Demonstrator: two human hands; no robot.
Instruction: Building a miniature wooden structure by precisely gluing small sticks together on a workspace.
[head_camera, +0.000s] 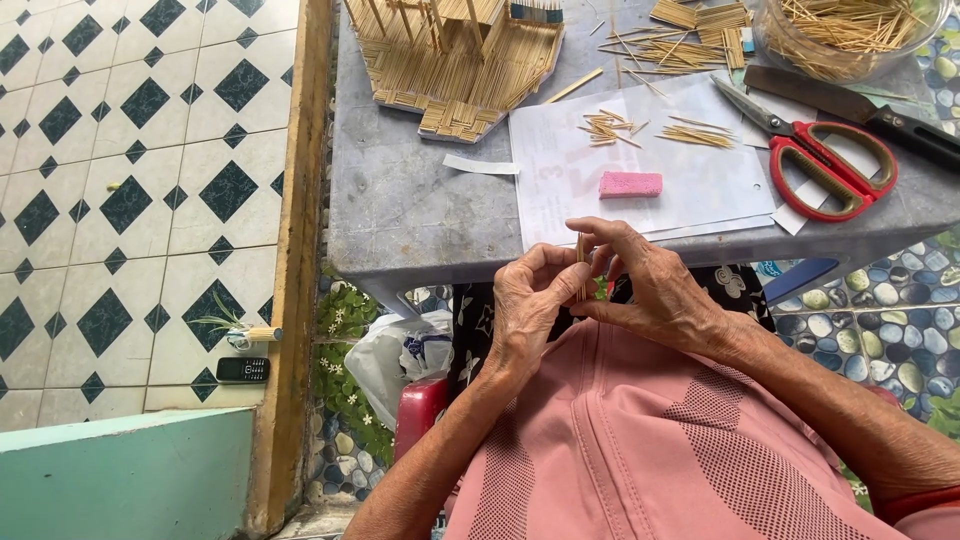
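We see a grey table (400, 200) filling the upper middle of the view, with a tiled floor (120, 180) in white and dark diamonds to its left. On the table's far edge stands a stick-built model (455, 65) of pale wood, its base woven from thin strips. Nearer the middle lie white paper sheets (690, 185), and on them a pink sanding block (630, 184) and two small heaps of loose sticks (650, 130). To the right rest red-handled scissors (815, 155), blades pointing up and left, with a dark-handled knife (860, 110) just beyond them. A clear bowl (850, 35) of sticks sits at the top right corner. On the floor at lower left lies a small black phone (242, 370).

Below the table edge, over the lap, we find both hands close together. The left hand (535, 310) and the right hand (655, 290) each pinch a small bundle of thin sticks (581, 265), held upright between thumb and fingertips, the remaining fingers curled in around it.
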